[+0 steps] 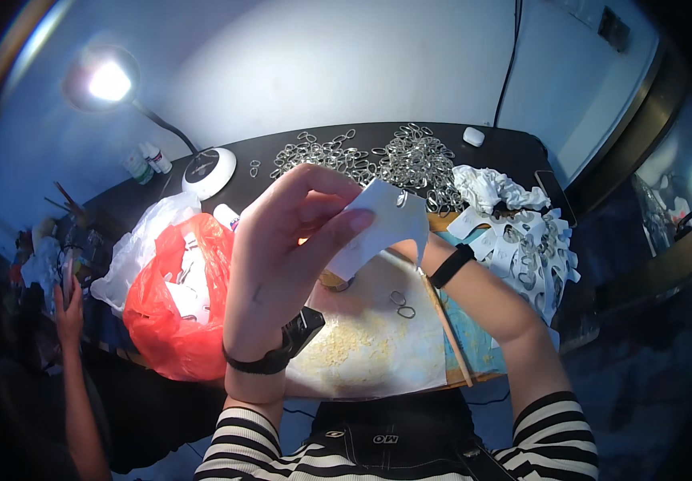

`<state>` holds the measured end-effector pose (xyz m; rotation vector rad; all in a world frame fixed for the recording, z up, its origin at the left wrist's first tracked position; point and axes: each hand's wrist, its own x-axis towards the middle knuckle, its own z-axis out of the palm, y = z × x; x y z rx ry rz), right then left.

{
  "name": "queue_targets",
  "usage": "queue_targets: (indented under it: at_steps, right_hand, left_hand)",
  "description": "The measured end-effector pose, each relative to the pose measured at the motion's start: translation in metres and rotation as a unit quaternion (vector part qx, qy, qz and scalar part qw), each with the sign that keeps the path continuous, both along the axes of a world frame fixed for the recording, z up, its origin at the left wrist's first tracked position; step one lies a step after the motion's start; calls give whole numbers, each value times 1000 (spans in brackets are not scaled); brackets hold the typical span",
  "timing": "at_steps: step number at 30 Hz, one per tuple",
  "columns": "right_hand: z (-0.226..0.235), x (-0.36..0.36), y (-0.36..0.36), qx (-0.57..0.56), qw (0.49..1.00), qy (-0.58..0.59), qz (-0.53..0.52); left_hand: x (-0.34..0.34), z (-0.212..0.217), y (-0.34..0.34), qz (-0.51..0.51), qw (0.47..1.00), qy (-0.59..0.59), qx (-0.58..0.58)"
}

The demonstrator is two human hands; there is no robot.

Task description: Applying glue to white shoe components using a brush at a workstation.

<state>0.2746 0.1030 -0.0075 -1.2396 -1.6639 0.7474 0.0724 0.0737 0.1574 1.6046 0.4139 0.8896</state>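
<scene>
My left grip pinches the white paper tag raised for inspection; right grip, at 3 o'clock behind it, cannot tell.

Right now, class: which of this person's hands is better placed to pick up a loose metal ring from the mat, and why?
Probably the right hand. It is mostly hidden behind the white paper card, but it sits closer to the two loose rings on the mat. The left hand is raised, pinching the card.

Red bag, white card, striped sleeves.
</scene>
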Motion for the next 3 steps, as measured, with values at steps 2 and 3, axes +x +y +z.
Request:
queue_targets:
  at_steps: [2, 3]
  right_hand:
    - [10, -1, -5, -74, 995, 47, 42]
    - [11, 0, -5, -73, 995, 46, 41]
  left_hand:
    - [2, -3, 2, -15, 1000, -13, 4]
    - [1, -2, 2, -27, 1000, -7, -5]
